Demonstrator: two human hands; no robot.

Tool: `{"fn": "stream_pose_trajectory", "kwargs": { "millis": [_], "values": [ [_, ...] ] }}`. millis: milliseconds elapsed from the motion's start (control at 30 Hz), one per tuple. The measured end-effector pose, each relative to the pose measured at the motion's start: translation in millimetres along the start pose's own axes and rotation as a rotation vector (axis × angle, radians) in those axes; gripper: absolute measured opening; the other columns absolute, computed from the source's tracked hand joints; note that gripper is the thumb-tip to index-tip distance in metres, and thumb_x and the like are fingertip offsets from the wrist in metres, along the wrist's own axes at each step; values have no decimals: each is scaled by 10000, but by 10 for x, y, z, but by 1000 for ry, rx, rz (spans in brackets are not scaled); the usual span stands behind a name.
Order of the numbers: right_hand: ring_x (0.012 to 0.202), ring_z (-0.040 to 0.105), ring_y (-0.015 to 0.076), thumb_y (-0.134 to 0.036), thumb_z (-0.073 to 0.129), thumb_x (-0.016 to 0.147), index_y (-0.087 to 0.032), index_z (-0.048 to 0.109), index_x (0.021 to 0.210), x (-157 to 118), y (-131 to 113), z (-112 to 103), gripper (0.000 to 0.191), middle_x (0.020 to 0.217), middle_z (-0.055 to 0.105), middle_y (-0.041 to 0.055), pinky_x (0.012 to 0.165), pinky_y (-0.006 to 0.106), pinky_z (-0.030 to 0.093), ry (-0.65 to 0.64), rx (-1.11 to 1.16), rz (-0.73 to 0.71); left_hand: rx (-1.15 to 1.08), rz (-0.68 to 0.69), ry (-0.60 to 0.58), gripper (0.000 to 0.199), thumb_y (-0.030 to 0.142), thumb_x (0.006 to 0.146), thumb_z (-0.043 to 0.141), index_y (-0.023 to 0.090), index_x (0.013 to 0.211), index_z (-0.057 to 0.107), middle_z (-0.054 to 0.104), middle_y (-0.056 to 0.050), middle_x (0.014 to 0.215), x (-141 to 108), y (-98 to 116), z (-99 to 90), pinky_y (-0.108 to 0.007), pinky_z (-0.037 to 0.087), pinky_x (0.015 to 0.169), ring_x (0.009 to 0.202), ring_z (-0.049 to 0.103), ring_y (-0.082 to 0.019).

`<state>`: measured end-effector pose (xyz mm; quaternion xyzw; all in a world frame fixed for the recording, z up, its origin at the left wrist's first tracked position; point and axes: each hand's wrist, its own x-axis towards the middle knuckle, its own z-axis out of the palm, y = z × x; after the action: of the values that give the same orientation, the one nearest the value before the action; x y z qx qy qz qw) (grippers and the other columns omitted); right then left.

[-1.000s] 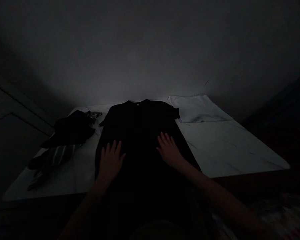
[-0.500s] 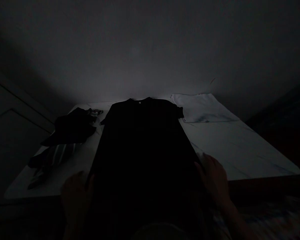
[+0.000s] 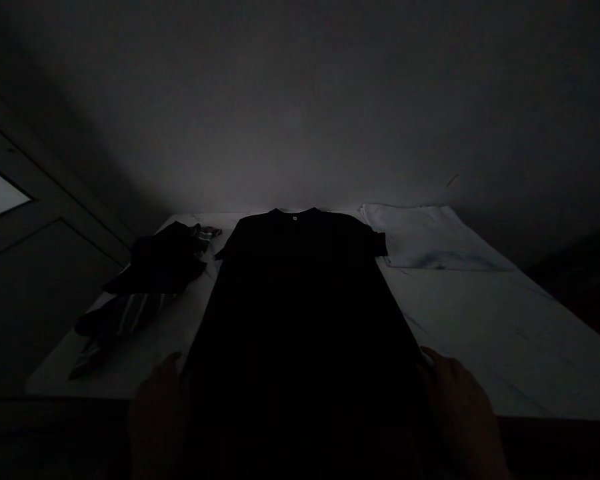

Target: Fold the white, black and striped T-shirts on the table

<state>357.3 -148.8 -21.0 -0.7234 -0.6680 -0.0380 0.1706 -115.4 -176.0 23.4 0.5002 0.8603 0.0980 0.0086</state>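
Note:
A black T-shirt [image 3: 300, 287] lies spread face up on a white marbled table [image 3: 460, 333], its collar toward the wall and a small pale label at the neck. Its lower part hangs toward me and fades into darkness. On its left side edge, near the front of the table, my left hand [image 3: 159, 407] is closed on the cloth. My right hand [image 3: 457, 403] grips the opposite side edge with bent fingers. Both hands are dim, and the thumbs are hard to make out. The shirt's short sleeves lie out to the sides.
A crumpled heap of dark clothes [image 3: 163, 260] lies on the left, with a striped piece [image 3: 130, 313] in front. At the back right is a flat, folded white cloth [image 3: 420, 233]. A grey wall [image 3: 300, 120] rises behind the table, and a panelled door [image 3: 45, 233] stands left.
My view has shifted, so the table and clothes sit lower and farther right. Both hands are slightly nearer to me along the shirt's sides. The shirt still lies flat.

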Motion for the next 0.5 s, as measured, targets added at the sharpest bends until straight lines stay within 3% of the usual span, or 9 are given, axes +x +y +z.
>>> {"fn": "stream_pose_trajectory", "kwargs": {
  "millis": [100, 233, 300, 367, 500],
  "values": [
    [1067, 631, 352, -376, 365, 958, -165, 498, 1378, 218, -306, 138, 488, 1229, 635, 212, 875, 527, 519, 75, 58, -177, 31, 339, 188, 508, 407, 926, 294, 238, 1338, 537, 640, -161, 1226, 155, 331, 74, -495, 492, 938, 1126, 601, -340],
    [1395, 398, 323, -448, 421, 963, -261, 326, 1531, 487, -1013, 399, 606, 1577, 344, 112, 1064, 523, 429, -76, 191, -487, -72, 732, 84, 568, 362, 958, 397, 238, 1511, 343, 435, -92, 1529, 407, 1010, 398, -465, 373, 1127, 1407, 398, -266],
    [1425, 358, 299, -469, 437, 963, -344, 268, 1548, 505, -1107, 493, 622, 1602, 299, 49, 1095, 533, 401, -149, 200, -614, -37, 833, 27, 587, 404, 970, 404, 258, 1530, 308, 348, -69, 1583, 514, 1087, 572, -501, 345, 1145, 1451, 326, -276],
    [1416, 374, 304, -498, 447, 955, -402, 217, 1550, 460, -854, 550, 645, 1588, 323, 18, 1086, 563, 407, -129, 169, -603, 5, 793, 39, 575, 444, 971, 400, 280, 1519, 340, 353, -65, 1578, 605, 873, 684, -525, 362, 1131, 1450, 329, -287],
    [1304, 511, 356, -524, 397, 934, -408, 165, 1557, 454, 208, 655, 675, 1513, 448, 53, 898, 585, 550, 41, 149, -451, 110, 502, 199, 505, 432, 908, 484, 256, 1375, 562, 498, -108, 1478, 752, 150, 675, -555, 409, 1093, 1359, 457, -359]
  ]
}}
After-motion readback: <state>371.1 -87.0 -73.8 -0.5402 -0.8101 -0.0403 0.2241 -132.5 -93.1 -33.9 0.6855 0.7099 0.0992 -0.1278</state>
